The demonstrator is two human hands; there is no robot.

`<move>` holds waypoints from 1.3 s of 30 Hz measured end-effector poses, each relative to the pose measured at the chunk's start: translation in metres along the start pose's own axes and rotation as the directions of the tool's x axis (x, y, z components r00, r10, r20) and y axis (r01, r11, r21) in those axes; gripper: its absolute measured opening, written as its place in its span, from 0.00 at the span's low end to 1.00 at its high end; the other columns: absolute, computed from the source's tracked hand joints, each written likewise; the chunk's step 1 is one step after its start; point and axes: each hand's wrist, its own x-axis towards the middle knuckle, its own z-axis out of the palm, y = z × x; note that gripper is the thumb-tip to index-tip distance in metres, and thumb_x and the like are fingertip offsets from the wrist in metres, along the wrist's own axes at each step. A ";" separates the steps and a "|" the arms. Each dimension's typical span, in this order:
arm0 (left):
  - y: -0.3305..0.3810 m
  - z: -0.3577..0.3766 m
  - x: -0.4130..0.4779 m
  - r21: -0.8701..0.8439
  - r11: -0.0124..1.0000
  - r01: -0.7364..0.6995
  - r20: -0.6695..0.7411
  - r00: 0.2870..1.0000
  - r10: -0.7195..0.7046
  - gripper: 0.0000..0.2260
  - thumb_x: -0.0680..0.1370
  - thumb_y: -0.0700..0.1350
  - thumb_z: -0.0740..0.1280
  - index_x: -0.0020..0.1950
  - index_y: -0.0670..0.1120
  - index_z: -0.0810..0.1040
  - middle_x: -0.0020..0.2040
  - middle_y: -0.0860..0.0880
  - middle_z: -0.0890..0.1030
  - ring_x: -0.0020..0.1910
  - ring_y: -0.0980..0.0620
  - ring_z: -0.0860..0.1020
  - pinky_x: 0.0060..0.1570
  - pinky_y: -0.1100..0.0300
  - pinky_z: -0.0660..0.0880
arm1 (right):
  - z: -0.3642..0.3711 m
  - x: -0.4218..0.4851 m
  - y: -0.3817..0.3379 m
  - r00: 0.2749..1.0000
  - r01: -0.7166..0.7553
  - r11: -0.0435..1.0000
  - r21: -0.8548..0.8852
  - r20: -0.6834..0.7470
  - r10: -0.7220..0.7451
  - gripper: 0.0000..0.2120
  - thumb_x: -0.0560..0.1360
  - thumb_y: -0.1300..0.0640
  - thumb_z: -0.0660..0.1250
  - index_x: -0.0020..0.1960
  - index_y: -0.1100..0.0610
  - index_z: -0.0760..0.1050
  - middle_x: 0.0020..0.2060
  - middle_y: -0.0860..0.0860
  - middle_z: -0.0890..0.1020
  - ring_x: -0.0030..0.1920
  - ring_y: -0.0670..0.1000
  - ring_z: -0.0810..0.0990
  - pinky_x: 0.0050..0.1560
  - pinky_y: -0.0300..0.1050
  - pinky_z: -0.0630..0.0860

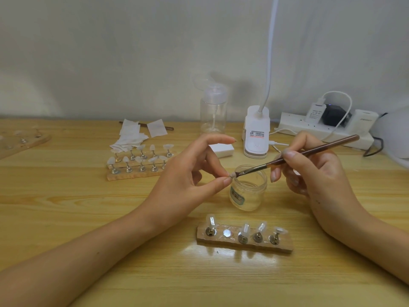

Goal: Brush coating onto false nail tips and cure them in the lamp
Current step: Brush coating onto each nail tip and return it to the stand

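Observation:
My left hand [192, 173] pinches a small false nail tip [232, 175] between thumb and forefinger, just above the rim of an open clear jar [247, 191]. My right hand [309, 171] grips a brown brush [298, 155], and its bristles touch the pinched tip. In front of the jar lies a wooden holder [243, 242] with several nail tips on metal stands and one bare magnet spot. A second wooden holder [137, 171] with two rows of tips stands to the left, behind my left hand.
A clear pump bottle [213, 111], a white clip lamp [256, 134] with a flexible neck, a white block [221, 150], a power strip [321, 129] with plugs, and white wipes [132, 136] line the back of the wooden table [66, 196]. Another board [22, 144] sits far left.

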 end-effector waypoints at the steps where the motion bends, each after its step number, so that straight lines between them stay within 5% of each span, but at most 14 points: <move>1: 0.000 0.000 0.000 0.001 1.000 -0.001 0.001 1.000 0.001 0.23 0.77 0.37 0.74 0.68 0.53 0.74 0.40 0.54 0.81 0.45 0.55 0.82 0.34 0.45 0.68 | 0.000 0.000 0.000 1.000 -0.010 1.000 -0.002 -0.014 0.010 0.09 0.78 0.55 0.66 0.39 0.53 0.70 0.30 0.55 0.80 0.26 0.47 0.63 0.24 0.36 0.60; 15: 0.000 0.000 0.000 0.009 1.000 -0.003 0.003 1.000 0.003 0.23 0.77 0.37 0.74 0.68 0.53 0.74 0.40 0.53 0.81 0.45 0.56 0.82 0.34 0.47 0.69 | -0.002 0.000 0.001 0.999 0.048 0.999 0.022 -0.011 -0.048 0.09 0.76 0.57 0.63 0.37 0.49 0.72 0.29 0.55 0.80 0.25 0.49 0.62 0.25 0.39 0.59; 23: 0.000 0.000 0.000 0.005 1.000 0.001 -0.001 1.000 -0.001 0.23 0.76 0.36 0.74 0.67 0.53 0.74 0.40 0.52 0.81 0.45 0.55 0.82 0.33 0.47 0.68 | 0.000 0.000 0.001 1.000 0.009 0.999 -0.032 -0.007 -0.009 0.10 0.76 0.53 0.67 0.41 0.57 0.69 0.29 0.55 0.80 0.26 0.48 0.63 0.25 0.40 0.58; 28: 0.000 0.000 0.000 0.001 1.000 0.003 -0.001 1.000 -0.003 0.23 0.76 0.37 0.74 0.68 0.52 0.74 0.40 0.53 0.81 0.45 0.55 0.82 0.33 0.46 0.68 | -0.002 0.000 0.000 0.998 0.045 0.999 0.025 -0.054 -0.044 0.09 0.76 0.57 0.63 0.37 0.49 0.72 0.29 0.54 0.80 0.26 0.52 0.61 0.26 0.44 0.56; 39: 0.000 0.000 0.000 -0.002 1.000 0.002 -0.001 1.000 -0.002 0.23 0.76 0.37 0.74 0.68 0.53 0.74 0.40 0.53 0.81 0.44 0.55 0.82 0.34 0.45 0.68 | -0.001 -0.001 0.002 0.999 0.032 0.999 -0.034 0.016 -0.031 0.10 0.76 0.53 0.65 0.42 0.57 0.69 0.30 0.56 0.80 0.26 0.48 0.63 0.25 0.39 0.60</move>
